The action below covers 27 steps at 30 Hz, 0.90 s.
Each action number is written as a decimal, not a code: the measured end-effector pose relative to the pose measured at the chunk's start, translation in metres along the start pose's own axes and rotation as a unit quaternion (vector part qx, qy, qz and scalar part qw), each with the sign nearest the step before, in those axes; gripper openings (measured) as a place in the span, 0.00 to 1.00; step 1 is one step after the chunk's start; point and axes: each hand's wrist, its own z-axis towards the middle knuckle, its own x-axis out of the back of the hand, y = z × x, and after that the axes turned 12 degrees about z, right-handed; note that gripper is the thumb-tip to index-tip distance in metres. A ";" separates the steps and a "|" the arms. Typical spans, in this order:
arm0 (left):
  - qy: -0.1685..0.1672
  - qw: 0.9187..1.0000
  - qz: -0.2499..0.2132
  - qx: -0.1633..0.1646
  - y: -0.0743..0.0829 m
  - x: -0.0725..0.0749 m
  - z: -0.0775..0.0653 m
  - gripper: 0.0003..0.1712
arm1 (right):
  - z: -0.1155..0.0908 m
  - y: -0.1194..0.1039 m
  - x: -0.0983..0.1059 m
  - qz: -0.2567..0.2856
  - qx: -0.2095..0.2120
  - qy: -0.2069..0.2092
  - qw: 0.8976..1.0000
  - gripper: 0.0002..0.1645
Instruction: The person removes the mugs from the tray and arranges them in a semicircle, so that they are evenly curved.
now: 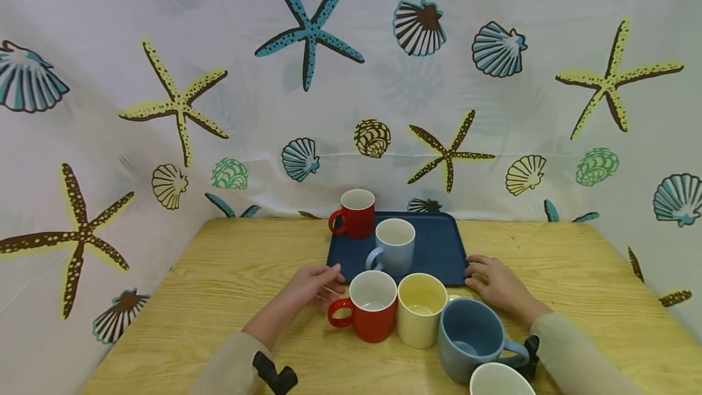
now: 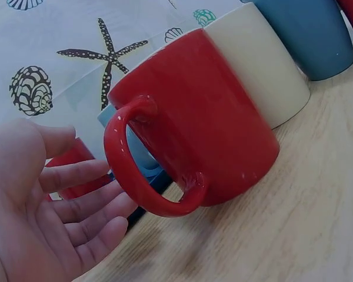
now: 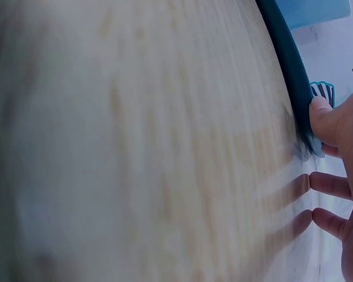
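Tray [image 1: 439,249], apparently part-filled: red mug [image 1: 359,222] and pale-blue mug [image 1: 396,249] aboard, four mugs [image 1: 375,322] off its near side; left hand [image 1: 311,286] relaxed beside it, right hand [image 1: 498,283] relaxed, touching its corner.

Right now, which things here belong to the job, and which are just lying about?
Likely in the job:
- left hand, right hand
- navy tray
- back red mug, pale blue mug
- front red mug, cream mug, slate-blue mug, cropped mug

Probably just surroundings:
- starfish-print cloth
- wooden table

The tray [image 1: 436,252] is navy, the mugs [image 1: 375,323] red, yellow and blue, the white cloth [image 1: 351,99] starfish-and-shell patterned.
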 end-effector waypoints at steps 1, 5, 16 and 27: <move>0.002 1.000 -0.002 0.000 0.002 0.000 0.002 0.28 | 0.000 0.000 0.000 0.000 0.002 0.000 1.000 0.05; 0.006 1.000 0.002 0.010 0.007 -0.001 0.012 0.28 | 0.001 0.000 0.002 0.004 0.002 -0.001 1.000 0.06; -0.033 0.999 0.005 0.033 0.026 -0.003 0.038 0.33 | 0.002 0.004 0.007 0.007 0.013 -0.006 1.000 0.05; -0.073 0.995 0.017 0.058 0.043 -0.011 0.051 0.42 | 0.003 0.002 0.008 0.008 0.012 -0.002 1.000 0.05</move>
